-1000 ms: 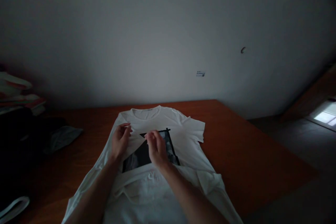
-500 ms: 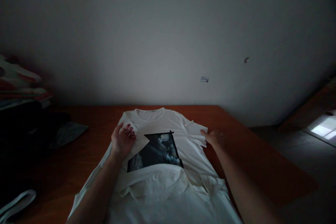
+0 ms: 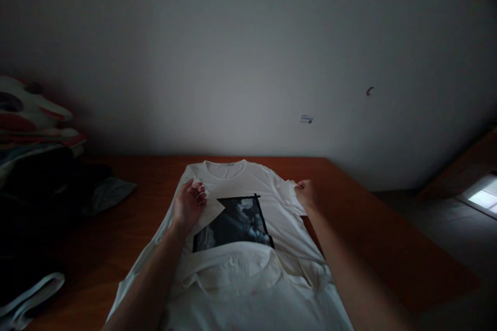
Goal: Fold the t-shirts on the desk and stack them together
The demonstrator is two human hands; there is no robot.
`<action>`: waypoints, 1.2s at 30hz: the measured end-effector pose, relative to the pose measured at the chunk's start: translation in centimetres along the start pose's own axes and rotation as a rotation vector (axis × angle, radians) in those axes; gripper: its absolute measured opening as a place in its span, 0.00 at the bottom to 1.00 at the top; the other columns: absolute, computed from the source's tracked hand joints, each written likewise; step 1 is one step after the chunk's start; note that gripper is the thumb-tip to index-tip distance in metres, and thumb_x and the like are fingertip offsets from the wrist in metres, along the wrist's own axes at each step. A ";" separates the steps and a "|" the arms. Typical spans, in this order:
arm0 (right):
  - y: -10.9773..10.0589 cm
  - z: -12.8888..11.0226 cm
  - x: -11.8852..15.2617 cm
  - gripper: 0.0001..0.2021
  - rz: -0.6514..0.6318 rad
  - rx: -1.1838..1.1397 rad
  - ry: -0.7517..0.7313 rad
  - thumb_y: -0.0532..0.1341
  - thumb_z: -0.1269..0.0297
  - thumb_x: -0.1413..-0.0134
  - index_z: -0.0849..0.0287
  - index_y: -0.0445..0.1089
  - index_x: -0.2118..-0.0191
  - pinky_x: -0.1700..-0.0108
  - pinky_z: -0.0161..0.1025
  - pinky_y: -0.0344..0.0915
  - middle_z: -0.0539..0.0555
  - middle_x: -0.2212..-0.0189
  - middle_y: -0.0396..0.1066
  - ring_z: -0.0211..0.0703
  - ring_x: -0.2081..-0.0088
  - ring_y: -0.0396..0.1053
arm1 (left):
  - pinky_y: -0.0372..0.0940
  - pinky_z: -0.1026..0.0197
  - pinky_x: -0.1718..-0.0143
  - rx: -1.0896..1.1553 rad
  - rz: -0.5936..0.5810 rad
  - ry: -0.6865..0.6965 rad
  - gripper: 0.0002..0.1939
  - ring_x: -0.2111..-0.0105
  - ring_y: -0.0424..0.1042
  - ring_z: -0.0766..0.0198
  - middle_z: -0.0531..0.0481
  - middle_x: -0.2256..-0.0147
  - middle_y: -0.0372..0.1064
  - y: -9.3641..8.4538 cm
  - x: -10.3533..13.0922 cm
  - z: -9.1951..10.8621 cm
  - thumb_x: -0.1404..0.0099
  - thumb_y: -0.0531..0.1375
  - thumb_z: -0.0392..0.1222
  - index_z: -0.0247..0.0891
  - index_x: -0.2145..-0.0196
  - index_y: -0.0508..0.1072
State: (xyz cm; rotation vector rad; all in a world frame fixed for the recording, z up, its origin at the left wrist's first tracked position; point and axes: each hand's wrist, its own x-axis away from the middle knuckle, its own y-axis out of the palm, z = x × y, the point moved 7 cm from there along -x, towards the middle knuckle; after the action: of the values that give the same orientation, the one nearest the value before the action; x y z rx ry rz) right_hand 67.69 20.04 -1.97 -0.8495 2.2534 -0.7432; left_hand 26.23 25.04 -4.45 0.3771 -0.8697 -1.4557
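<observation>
A white T-shirt (image 3: 252,176) lies face up on the brown table, its neckline toward the wall. A dark rectangular print (image 3: 236,222) covers its chest, and a pointed flap of white cloth overlaps the print's left corner. My right hand (image 3: 306,194) is closed on the right sleeve, pinching its outer edge between thumb and fingers. Over the shirt's left side rests my left hand (image 3: 191,201), palm up, its fingers loosely curled and apart with nothing plainly in them. Nearer to me, a second white garment (image 3: 240,279) with a neckline hides the T-shirt's lower part.
Dark cloth (image 3: 50,181) and a red-and-white patterned pile (image 3: 31,114) stand at the left. A white-edged item (image 3: 39,295) lies at the near left. The brown table (image 3: 361,238) extends right, its back edge against a grey wall (image 3: 233,62).
My right hand has moved slightly up and inward, bending the sleeve's end with it. My left hand's fingers have curled a little more. The view has shifted slightly.
</observation>
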 end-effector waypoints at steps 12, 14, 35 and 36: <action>0.4 -7.9 11.8 0.24 -0.360 0.006 -0.589 0.69 0.59 0.48 0.53 0.69 0.46 0.44 0.50 0.67 0.59 0.49 0.74 0.54 0.46 0.72 | 0.64 0.64 0.74 -0.070 -0.018 -0.018 0.12 0.77 0.68 0.67 0.52 0.74 0.69 0.5 0.4 -0.2 0.41 0.62 0.50 0.37 0.70 0.71; 0.4 -6.7 12.5 0.24 -0.364 0.029 -0.587 0.69 0.59 0.48 0.54 0.69 0.45 0.45 0.49 0.67 0.59 0.49 0.73 0.54 0.47 0.72 | 0.64 0.64 0.74 -0.067 -0.024 -0.023 0.12 0.77 0.69 0.67 0.52 0.74 0.69 0.6 0.4 -0.2 0.40 0.61 0.49 0.37 0.70 0.72; 0.5 -4.6 12.7 0.10 -0.177 -0.133 -0.558 0.53 0.61 0.32 0.53 0.70 0.56 0.47 0.46 0.66 0.57 0.57 0.76 0.49 0.52 0.72 | 0.63 0.57 0.62 -1.399 -0.075 0.422 0.11 0.67 0.73 0.51 0.46 0.73 0.73 5.7 -1.8 -3.6 0.50 0.71 0.46 0.43 0.80 0.73; 0.5 -4.3 12.5 0.10 -0.153 -0.131 -0.538 0.52 0.62 0.32 0.53 0.70 0.56 0.47 0.46 0.66 0.57 0.57 0.76 0.49 0.52 0.72 | 0.63 0.56 0.60 -1.408 -0.077 0.446 0.11 0.65 0.73 0.50 0.45 0.72 0.73 6.4 -2.0 -4.2 0.51 0.71 0.46 0.43 0.79 0.73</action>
State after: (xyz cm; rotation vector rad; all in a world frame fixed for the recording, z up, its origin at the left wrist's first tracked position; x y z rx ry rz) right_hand 56.83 12.59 -3.75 -1.1393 1.7817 -0.3717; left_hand 33.89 26.56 -3.22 -0.3396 0.6051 -1.6132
